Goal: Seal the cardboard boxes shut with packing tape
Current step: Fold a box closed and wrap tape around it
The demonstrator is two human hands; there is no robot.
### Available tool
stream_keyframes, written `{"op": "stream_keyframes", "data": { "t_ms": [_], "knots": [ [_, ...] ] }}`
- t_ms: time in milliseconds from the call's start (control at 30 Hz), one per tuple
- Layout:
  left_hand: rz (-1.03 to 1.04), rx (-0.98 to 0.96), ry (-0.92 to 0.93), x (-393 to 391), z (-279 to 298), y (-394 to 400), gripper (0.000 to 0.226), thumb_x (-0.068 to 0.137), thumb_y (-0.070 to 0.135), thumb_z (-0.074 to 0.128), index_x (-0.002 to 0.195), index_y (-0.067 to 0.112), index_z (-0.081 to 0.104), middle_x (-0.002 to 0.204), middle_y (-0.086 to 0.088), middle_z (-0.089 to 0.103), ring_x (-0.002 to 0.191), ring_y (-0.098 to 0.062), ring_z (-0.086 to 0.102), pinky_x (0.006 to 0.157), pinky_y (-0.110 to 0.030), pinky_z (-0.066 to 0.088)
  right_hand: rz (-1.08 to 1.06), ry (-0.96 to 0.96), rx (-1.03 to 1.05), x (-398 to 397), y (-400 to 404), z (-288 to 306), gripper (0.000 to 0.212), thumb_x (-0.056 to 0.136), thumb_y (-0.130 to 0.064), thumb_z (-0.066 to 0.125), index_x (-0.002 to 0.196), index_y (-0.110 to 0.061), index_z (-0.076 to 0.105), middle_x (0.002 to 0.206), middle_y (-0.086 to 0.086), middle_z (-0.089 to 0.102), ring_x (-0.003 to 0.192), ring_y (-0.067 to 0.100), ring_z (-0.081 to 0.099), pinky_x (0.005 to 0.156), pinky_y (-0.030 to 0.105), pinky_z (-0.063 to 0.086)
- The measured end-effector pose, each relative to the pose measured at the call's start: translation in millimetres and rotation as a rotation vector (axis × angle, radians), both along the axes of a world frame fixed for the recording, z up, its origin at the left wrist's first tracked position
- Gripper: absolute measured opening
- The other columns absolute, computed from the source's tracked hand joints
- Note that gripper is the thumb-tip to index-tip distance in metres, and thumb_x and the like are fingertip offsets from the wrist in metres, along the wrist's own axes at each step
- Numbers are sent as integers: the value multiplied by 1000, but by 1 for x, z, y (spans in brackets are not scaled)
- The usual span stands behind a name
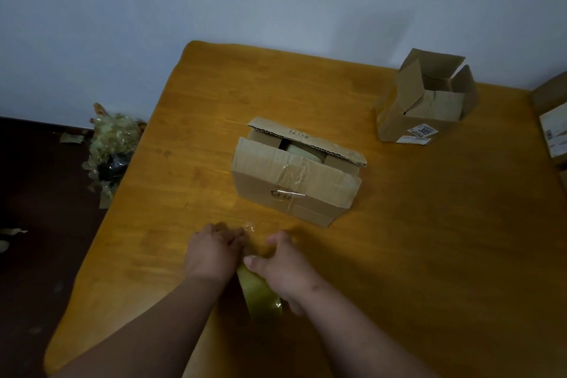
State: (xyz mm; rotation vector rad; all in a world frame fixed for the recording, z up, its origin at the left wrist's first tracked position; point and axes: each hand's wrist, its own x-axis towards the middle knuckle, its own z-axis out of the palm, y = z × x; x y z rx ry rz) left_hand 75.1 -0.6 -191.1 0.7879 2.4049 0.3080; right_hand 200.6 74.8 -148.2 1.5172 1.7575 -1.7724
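Holding the tape roll (263, 293), right hand (280, 264) grips it (left hand (211, 250) pinches its loose end).

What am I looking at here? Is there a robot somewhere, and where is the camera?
No robot here: a person wears one camera on the head, looking down at their own two hands over a wooden table. The left hand pinches the loose end of clear packing tape; the right hand grips the tape too. Just beyond them sits a cardboard box, partly taped, its far flap still up. An open smaller box stands further right. Crumpled tape scraps lie on the floor at left.
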Motion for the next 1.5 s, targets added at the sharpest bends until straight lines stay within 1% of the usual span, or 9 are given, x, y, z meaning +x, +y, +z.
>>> {"op": "stream_keyframes", "data": {
  "t_ms": [200, 300, 433, 567, 667, 767, 967, 1133, 1500],
  "knots": [
    [78, 74, 55, -11, -11, -9, 73, 72, 46, 79, 136, 26, 50, 119, -8, 54, 112, -30, 50, 91, -41, 46, 67, -10, 42, -6, -7, 3, 35, 88, -47, 66, 114, -36, 45, 101, -10, 50, 83, 5, 50, 64, 22, 38],
    [106, 85, 25, -14, -11, -8, 65, 71, 43, 80, 127, 26, 53, 115, -10, 54, 109, -32, 51, 90, -43, 47, 150, -34, 169, -1, -2, 15, 37, 91, -57, 54, 120, -35, 51, 102, -13, 50, 91, 8, 54, 72, 26, 44],
    [287, 292, -42, -28, -1, 3, 50, 82, 18, 74, 127, 11, 53, 118, -15, 58, 112, -35, 55, 94, -46, 47, 177, 165, 918, 13, 11, 42, 19, 93, -45, 47, 96, -30, 57, 90, -12, 49, 85, 10, 49, 71, 30, 44],
    [189, 677, 269, -34, 48, 28, 55, 88, 38, 65, 135, 19, 44, 126, -10, 47, 117, -27, 47, 95, -40, 41, 83, 250, 1473, 19, 48, 61, 13, 88, -32, 57, 90, -20, 63, 95, 1, 53, 94, 20, 46, 82, 35, 34],
    [-185, 712, 393, -36, 82, 59, 56, 87, 55, 55, 138, 33, 47, 142, -5, 40, 128, -26, 39, 100, -42, 34, 136, 104, 1480, 14, 69, 65, 30, 86, -40, 59, 107, -21, 67, 114, 4, 54, 112, 25, 43, 96, 41, 31],
    [-395, 540, 294, -36, 88, 75, 59, 88, 53, 60, 143, 36, 47, 158, -6, 25, 138, -32, 33, 108, -52, 35, 242, -33, 1376, 9, 75, 59, 43, 85, -48, 64, 120, -24, 65, 124, 2, 56, 122, 25, 43, 101, 47, 33],
    [-351, 580, 151, -33, 69, 70, 57, 88, 44, 65, 141, 29, 52, 159, -9, 20, 143, -31, 28, 112, -53, 35, 221, -67, 1318, 10, 73, 40, 51, 75, -47, 75, 122, -26, 66, 122, -2, 57, 119, 22, 38, 98, 47, 36],
    [-320, 601, 119, -34, 68, 71, 56, 85, 42, 69, 138, 30, 55, 157, -8, 25, 140, -30, 32, 111, -53, 37, 170, -24, 1289, 9, 74, 40, 55, 82, -65, 51, 119, -28, 68, 118, -4, 53, 116, 22, 41, 95, 44, 33],
    [-325, 529, 278, -23, 72, 67, 70, 75, 49, 75, 139, 27, 56, 153, -15, 35, 131, -37, 42, 105, -49, 42, 279, 67, 1356, 16, 76, 43, 39, 79, -22, 74, 118, -18, 69, 107, 2, 58, 104, 27, 52, 95, 46, 36]
  ]
}}
